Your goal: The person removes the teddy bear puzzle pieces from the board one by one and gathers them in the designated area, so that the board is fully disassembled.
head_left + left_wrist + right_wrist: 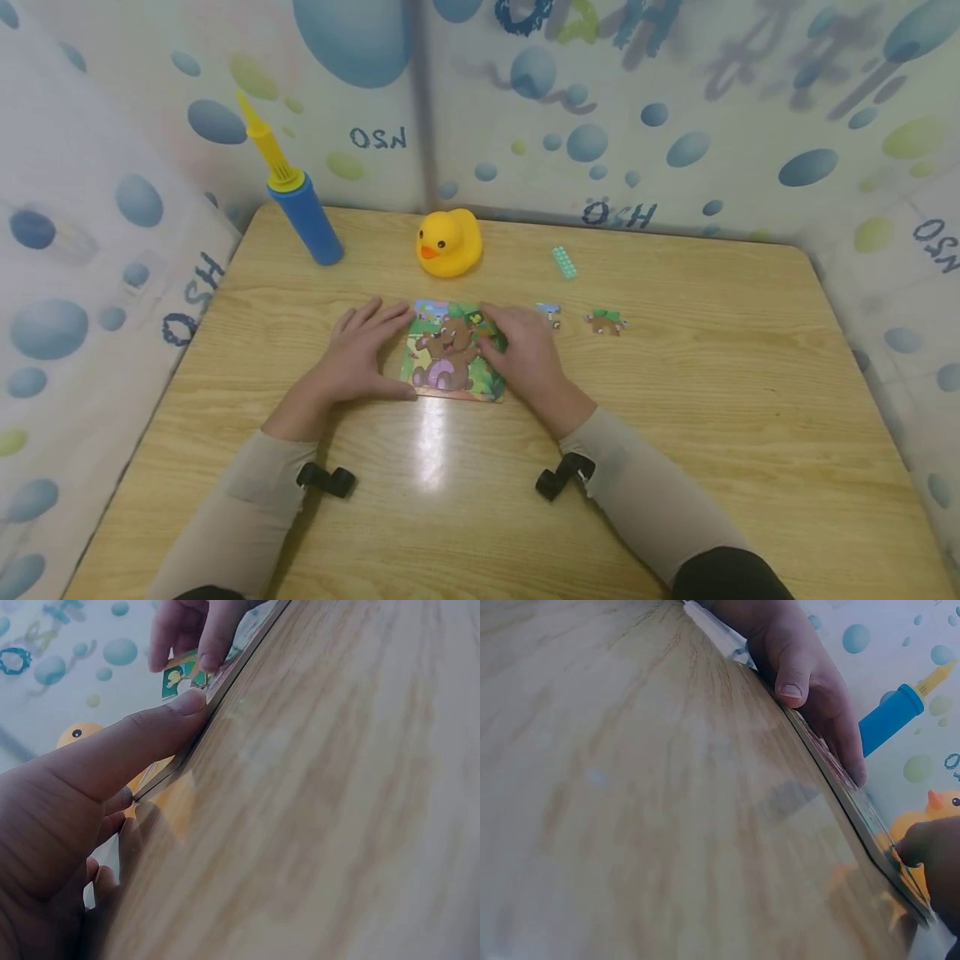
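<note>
A square jigsaw puzzle with a brown bear picture (447, 354) lies flat on the table in front of me. My left hand (365, 350) rests along its left side, fingers stretched toward the top corner and thumb at the lower left corner. At the upper right part of the puzzle, my right hand (525, 346) pinches a small green puzzle piece with a yellow figure (175, 678) between thumb and fingers. The left wrist view shows that piece tilted up from the board. Beside the right hand are two loose pieces, one bluish (551, 310) and partly covered, one brown and green (605, 322).
A yellow rubber duck (450, 243) stands behind the puzzle. Left of it is a blue hand pump with a yellow nozzle (307, 217). A mint toy brick (564, 262) lies at the back right. Patterned curtains (510, 150) border the wooden table (750, 400).
</note>
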`<state>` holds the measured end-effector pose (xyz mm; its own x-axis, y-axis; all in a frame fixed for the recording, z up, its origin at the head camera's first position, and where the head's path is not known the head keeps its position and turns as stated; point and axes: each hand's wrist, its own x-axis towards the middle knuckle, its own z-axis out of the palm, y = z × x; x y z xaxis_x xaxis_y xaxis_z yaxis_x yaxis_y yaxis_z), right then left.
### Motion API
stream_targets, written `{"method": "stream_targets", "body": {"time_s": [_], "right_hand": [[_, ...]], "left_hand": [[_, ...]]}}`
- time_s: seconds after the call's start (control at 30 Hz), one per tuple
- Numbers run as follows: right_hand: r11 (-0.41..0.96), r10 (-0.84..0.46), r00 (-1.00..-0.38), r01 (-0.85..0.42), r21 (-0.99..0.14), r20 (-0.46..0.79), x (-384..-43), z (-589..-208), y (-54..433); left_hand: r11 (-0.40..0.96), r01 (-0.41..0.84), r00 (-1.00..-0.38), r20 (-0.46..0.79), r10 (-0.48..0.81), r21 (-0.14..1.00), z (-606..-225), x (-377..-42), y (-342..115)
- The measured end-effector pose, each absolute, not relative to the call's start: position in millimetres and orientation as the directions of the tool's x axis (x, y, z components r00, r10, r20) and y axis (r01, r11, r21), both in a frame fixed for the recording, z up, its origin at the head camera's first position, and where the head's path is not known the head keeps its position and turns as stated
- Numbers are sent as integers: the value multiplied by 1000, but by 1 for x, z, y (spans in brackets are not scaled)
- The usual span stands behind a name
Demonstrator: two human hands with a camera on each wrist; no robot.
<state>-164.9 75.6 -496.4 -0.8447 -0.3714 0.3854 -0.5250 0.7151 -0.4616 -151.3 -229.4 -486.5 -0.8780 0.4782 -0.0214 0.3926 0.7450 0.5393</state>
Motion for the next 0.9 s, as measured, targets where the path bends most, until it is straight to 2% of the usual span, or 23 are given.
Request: {"method": "stream_targets", "body": {"time_s": [0.27, 0.37, 0.73, 0.9], "right_hand": [[555, -366, -755, -647, -524, 544, -165, -502, 77], [536, -364, -744, -660, -527, 561, -165, -503, 77], [546, -362, -789, -611, -573, 497, -163, -500, 76], [561, -314, -833, -549, -619, 455, -160, -502, 83]], "left_hand": [[749, 398, -878, -15, 478, 530, -489, -152, -230], [751, 400, -878, -16, 478, 526, -490, -152, -231], [759, 392, -882, -22, 471, 520, -490, -151, -234], [752, 400, -877, -20, 480, 524, -487, -151, -231]]}}
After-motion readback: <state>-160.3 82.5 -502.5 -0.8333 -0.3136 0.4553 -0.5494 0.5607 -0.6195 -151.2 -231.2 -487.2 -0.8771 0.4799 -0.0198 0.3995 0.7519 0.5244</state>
